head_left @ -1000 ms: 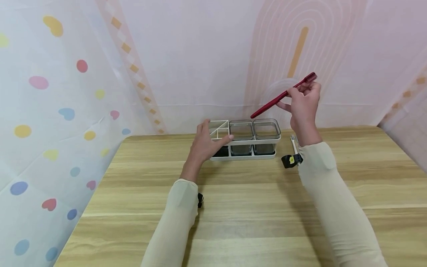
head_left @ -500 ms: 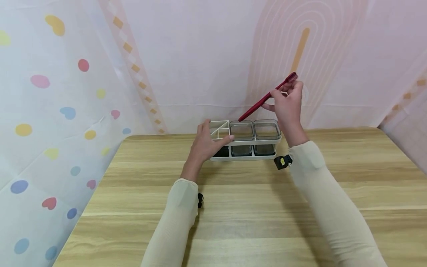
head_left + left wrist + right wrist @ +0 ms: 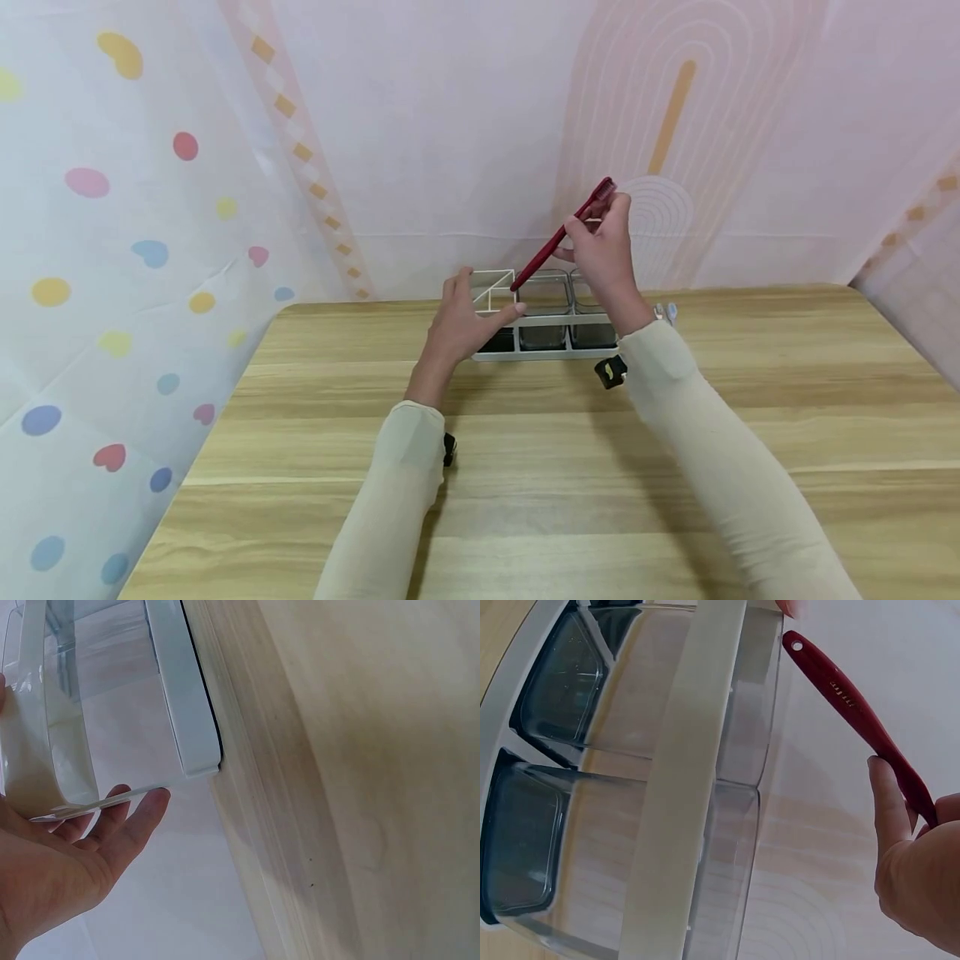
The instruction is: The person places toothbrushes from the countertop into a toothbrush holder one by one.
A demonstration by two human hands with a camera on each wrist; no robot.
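- Your right hand (image 3: pixel 603 237) pinches a red toothbrush (image 3: pixel 558 237) near its bristle end, thumb and fingertips curled round the shaft; the bristle head points up and away from you, the handle slants down to your left
- The handle's tip, with its small hole, hangs just above the white holder rack (image 3: pixel 551 354), about where the divided wire compartment (image 3: pixel 491 287) meets the first clear cup (image 3: pixel 543 292); from the head view you cannot tell whether it touches the rim; the right wrist view shows the red toothbrush (image 3: pixel 859 720) apart from the cup wall, tip near the top edge of the rack's white band (image 3: pixel 682 825)
- Your left hand (image 3: pixel 461 321) holds the left end of the rack, thumb laid along the front rail, fingers bent over the far side; in the left wrist view the fingers (image 3: pixel 127 825) curl round the rack's white corner (image 3: pixel 184 712)
- Two clear grey-tinted cups sit side by side in the rack; the second cup (image 3: pixel 592 333) is partly hidden behind your right wrist
- The rack stands on a light wooden table (image 3: pixel 525 467), near its far edge; a white toothbrush (image 3: pixel 666 312) lies on the table just right of your right forearm; patterned curtains (image 3: pixel 112 208) hang behind and to the left
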